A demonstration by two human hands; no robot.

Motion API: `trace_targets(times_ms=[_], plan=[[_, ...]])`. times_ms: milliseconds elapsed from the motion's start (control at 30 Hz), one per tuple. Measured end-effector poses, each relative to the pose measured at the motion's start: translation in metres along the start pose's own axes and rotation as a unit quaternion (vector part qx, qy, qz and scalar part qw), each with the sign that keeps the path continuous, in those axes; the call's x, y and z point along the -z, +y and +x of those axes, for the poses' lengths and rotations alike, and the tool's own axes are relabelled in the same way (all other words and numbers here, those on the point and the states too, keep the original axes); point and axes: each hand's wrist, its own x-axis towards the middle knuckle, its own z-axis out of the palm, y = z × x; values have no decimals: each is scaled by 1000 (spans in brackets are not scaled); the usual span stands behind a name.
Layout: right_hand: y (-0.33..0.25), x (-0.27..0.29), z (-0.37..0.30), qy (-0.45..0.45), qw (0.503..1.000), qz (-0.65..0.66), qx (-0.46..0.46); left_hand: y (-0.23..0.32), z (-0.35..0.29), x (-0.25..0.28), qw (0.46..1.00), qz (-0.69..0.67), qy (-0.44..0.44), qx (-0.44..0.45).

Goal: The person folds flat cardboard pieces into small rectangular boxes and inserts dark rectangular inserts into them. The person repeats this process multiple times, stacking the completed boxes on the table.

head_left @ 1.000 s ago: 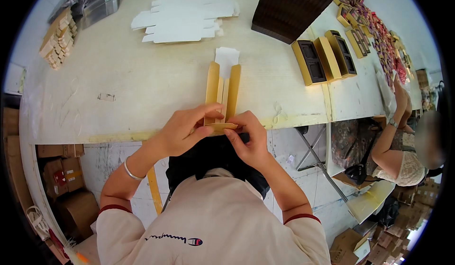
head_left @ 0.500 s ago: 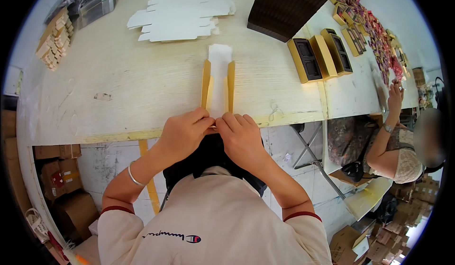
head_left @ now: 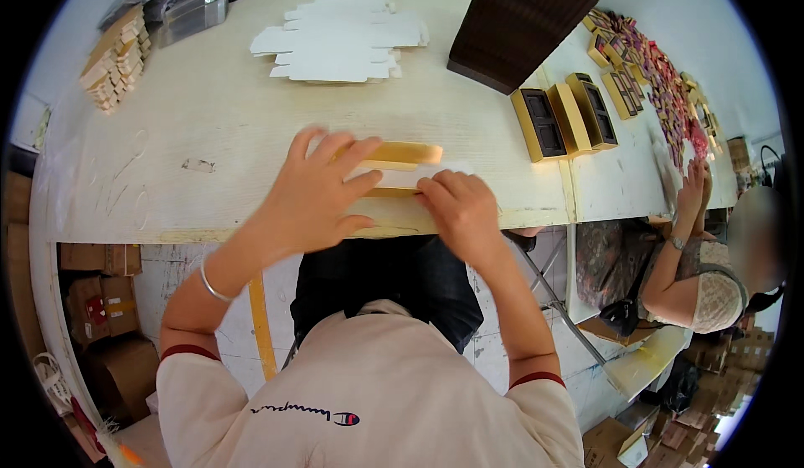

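A partly folded carton, gold outside and white inside, lies near the table's front edge with its long side walls raised. My left hand hovers at its left end, fingers spread and slightly blurred; whether a fingertip touches the carton I cannot tell. My right hand pinches the near wall toward the right end, its fingers bent together. Beyond them lie flat white carton blanks in a stack.
A tall dark brown stack stands at the back right, beside gold boxes with dark inserts. Small wrapped pieces are heaped farther right, near a co-worker's hands. Folded gold pieces and clear plastic containers sit far left.
The carton has turned from pointing away from me to lying crosswise. My left hand has let go and spread its fingers; my right hand has moved to the right.
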Motion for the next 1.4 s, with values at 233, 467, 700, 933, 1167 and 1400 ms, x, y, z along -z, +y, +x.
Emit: trace_targets(times_ms=[233, 467, 700, 933, 1167, 1400], plan=[[-38, 7, -1, 7, 978, 201, -52, 14, -45, -36, 991, -81, 48, 92], [-8, 7, -4, -141, 985, 80, 62, -4, -54, -29, 979, -185, -2, 81], [-8, -5, 11, -141, 976, 147, 74, -9, -49, -33, 977, -202, 17, 71], [-28, -27, 7, -110, 975, 187, -51, 21, -39, -50, 963, -199, 20, 183], [-38, -30, -8, -71, 983, 158, -54, 17, -40, -49, 929, -303, 10, 212], [-29, -13, -26, -75, 992, 13, 96, 19, -38, -44, 949, -234, -38, 210]])
